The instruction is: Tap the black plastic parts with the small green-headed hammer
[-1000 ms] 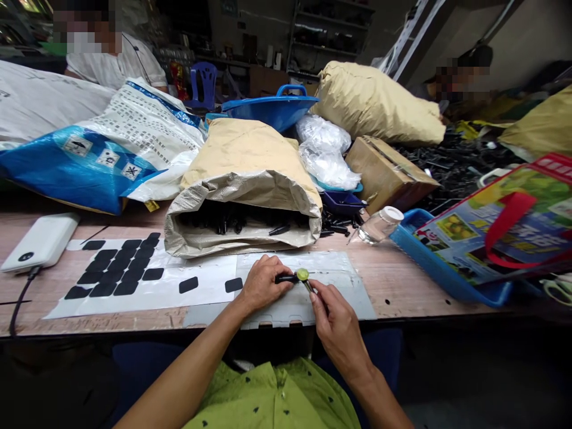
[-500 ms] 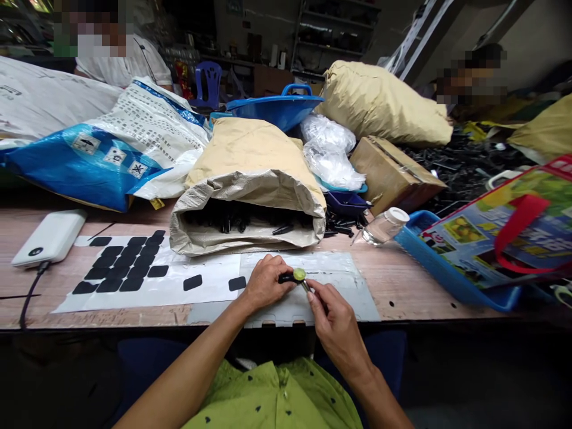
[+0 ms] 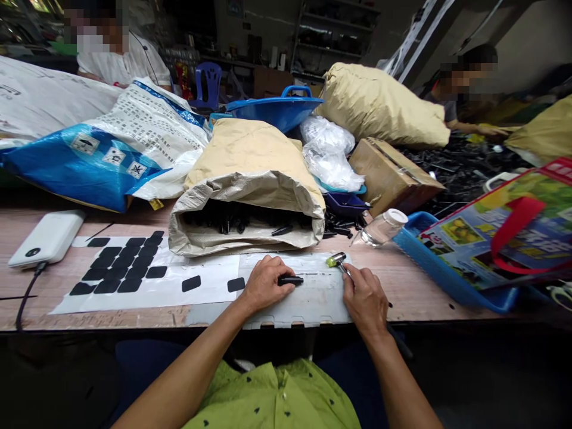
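My left hand (image 3: pixel 263 283) is closed round a small black plastic part (image 3: pixel 290 279), holding it flat on a grey sheet (image 3: pixel 313 298) at the table's near edge. About a hand's width to its right, my right hand (image 3: pixel 365 298) grips the handle of a small hammer whose head (image 3: pixel 335 260) carries a yellow-green tip. The hammer head sits just above the sheet, to the right of the black part and apart from it.
An open paper sack (image 3: pixel 250 202) of black parts lies just behind my hands. A white sheet (image 3: pixel 134 280) with black pads and a power bank (image 3: pixel 47 238) lie at left. A clear bottle (image 3: pixel 379 227) and a blue tray (image 3: pixel 442 262) stand at right. Other people work across the table.
My right hand has swung the hammer away to the right, off the black part. My left hand has stayed put, still holding the part on the sheet.
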`<state>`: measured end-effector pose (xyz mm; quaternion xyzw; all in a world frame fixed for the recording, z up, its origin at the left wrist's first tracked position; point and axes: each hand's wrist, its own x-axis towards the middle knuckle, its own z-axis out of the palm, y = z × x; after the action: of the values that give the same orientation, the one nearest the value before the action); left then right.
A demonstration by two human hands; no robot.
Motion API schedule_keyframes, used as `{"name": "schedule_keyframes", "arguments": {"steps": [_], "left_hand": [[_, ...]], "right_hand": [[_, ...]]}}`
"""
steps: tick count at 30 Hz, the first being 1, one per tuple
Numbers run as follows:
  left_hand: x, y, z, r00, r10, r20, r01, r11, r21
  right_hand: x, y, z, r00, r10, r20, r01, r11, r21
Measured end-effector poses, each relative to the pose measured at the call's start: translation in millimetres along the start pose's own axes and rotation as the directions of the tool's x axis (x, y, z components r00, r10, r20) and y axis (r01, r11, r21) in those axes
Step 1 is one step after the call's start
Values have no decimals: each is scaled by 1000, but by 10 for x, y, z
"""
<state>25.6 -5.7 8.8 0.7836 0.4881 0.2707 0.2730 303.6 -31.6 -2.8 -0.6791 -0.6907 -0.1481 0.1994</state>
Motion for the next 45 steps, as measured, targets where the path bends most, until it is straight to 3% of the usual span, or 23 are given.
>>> {"name": "schedule_keyframes", "arguments": {"steps": [18, 26, 33, 38, 45], "left_hand": [[-82, 9, -1, 994, 103, 39, -106, 990, 93], [-591, 314, 92, 943, 298, 147, -322, 928, 186], [-827, 313, 136, 910, 395, 127, -415, 874, 252], [-964, 257, 245, 897, 393, 205, -442, 829, 343], [-1129, 192, 448, 918, 355, 177, -397, 825, 403]], "right_hand": [[-40, -69, -15, 999, 20, -29, -21, 998, -52], [-41, -67, -12, 999, 16, -36, -18, 998, -61], [-37, -73, -7, 999, 11, -41, -13, 998, -60], [-38, -73, -19, 999, 12, -30, -13, 998, -55], [-35, -82, -26, 999, 9, -39, -11, 999, -50]]}}
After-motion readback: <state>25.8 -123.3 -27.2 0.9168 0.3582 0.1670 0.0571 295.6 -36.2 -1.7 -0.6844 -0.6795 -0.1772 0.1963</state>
